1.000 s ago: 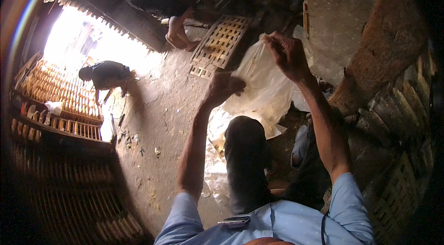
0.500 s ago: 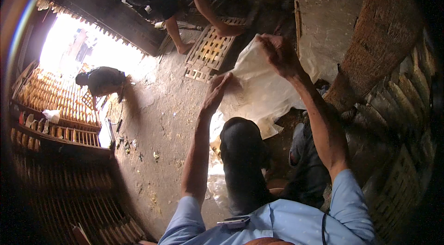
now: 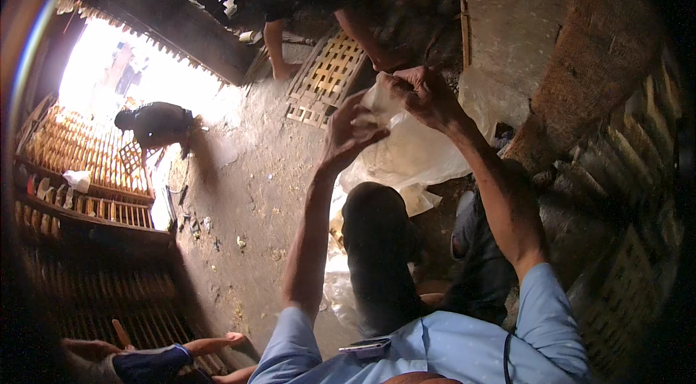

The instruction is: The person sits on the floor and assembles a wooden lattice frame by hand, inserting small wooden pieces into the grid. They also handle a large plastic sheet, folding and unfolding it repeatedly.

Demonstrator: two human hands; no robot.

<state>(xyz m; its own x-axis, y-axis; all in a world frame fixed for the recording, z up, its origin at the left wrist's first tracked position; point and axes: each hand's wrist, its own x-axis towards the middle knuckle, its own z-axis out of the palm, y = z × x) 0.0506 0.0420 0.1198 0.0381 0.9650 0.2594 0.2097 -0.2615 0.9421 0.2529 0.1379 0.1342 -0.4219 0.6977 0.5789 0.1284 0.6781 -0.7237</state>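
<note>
Grips translucent plastic sheet (image 3: 417,150) by its gathered, forward-pointing end in right hand (image 3: 429,98), cups left hand (image 3: 348,130), unclenched, alongside, trails long axis down toward bent knee (image 3: 375,201).

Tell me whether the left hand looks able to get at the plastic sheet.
Likely yes: the open left hand is beside the plastic sheet, with nothing visible between; the right hand holds its upper end.

Mostly dim; glare from opening (image 3: 116,76) upper left, edges bowed
</note>
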